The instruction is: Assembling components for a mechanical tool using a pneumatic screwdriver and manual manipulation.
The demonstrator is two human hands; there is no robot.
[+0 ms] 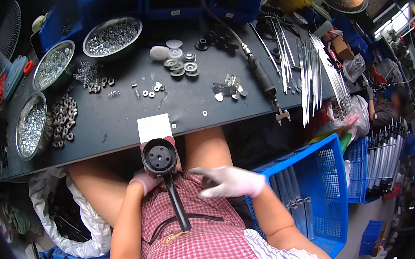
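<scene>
**Black round-headed part held over the lap at the desk edge**

So the person's sitting right up against the dark desk (117,123), and the left hand (147,177) (pink glove) is wrapped around a black part (160,156) with a round, dished head and a long black stem. The head sits just below the desk edge, facing up, with a ring of small holes in it. The stem runs down from it over the red checked apron (203,240), ending about mid-lap. A white card (154,128) lies on the desk edge just above the head.

The right hand (227,181) is in a white glove, just right of the stem, fingers loosely spread and holding nothing that I can see. It hovers over the lap, apart from the part.

Around the part: up and left of it on the desk are three metal bowls (111,36) full of small silver hardware, plus loose nuts (64,118) in a heap. Straight above it, further back, there's a cluster of washers and white caps (178,60). Up and right of it lies a black power tool (262,76) with its hose, and past that a fan of thin metal rods (311,69). Down right of the part, beside the right forearm, a blue crate (321,168) holds grey tubes (298,213).
</scene>
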